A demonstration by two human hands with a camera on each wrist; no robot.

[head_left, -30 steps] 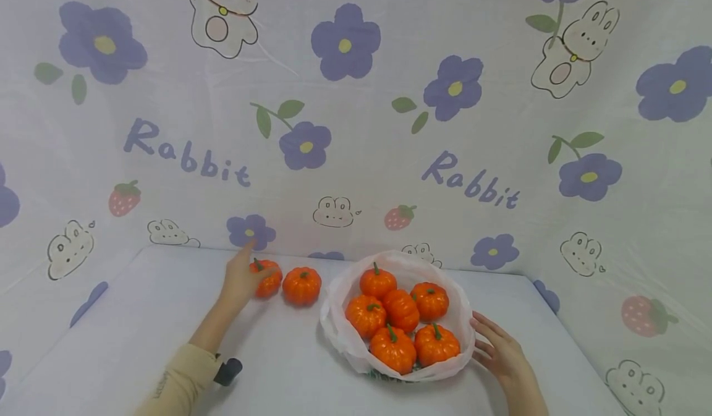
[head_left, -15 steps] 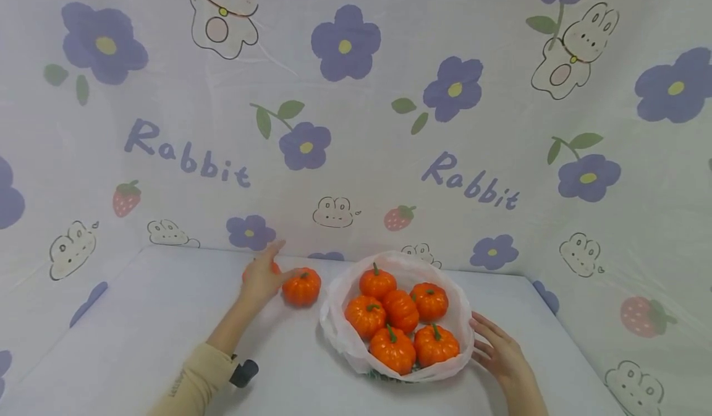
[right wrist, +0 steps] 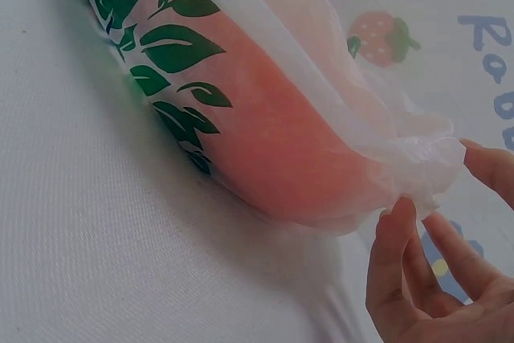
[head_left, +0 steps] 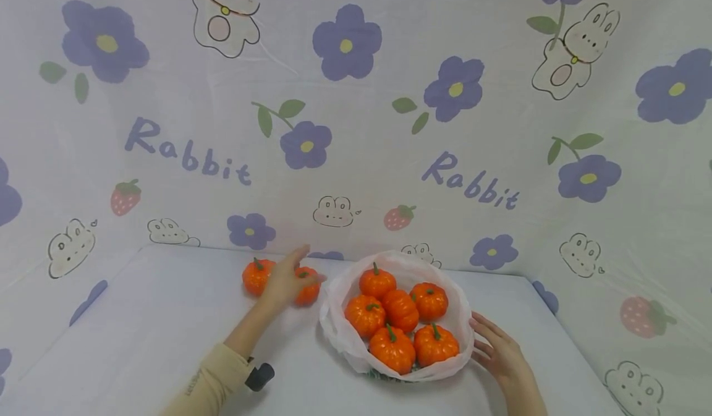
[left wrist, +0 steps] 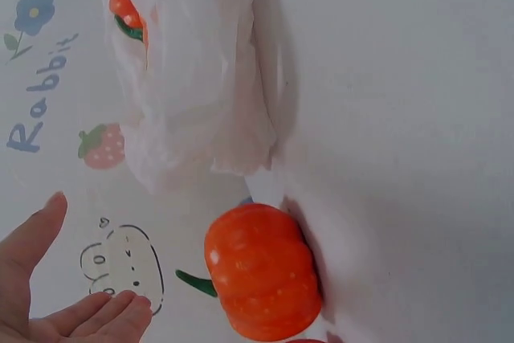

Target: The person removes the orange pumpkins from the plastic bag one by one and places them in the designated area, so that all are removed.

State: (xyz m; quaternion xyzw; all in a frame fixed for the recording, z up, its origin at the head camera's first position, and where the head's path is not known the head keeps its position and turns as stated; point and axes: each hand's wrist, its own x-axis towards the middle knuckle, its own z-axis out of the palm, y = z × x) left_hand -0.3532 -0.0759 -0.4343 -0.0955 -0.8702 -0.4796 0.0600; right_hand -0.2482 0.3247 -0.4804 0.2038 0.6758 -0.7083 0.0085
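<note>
Rabbit-print cloth [head_left: 378, 125] backs the bench [head_left: 167, 323]. Left hand [head_left: 285, 283], fingers spread, hovers near a pumpkin [left wrist: 263, 271]; right hand [head_left: 503, 354] pinches the bag [right wrist: 297, 150].

orange pumpkin [head_left: 308, 295], upright, green-stemmed; second pumpkin [head_left: 256, 278] beside it; white bag [head_left: 338, 343], leaf-printed, mouth open; six pumpkins [head_left: 401, 311] inside

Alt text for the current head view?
Left hand hovers by a loose orange pumpkin, with another pumpkin beside it; right hand holds the rim of an open white bag with six more inside. White table, flower-and-rabbit backdrop.
</note>
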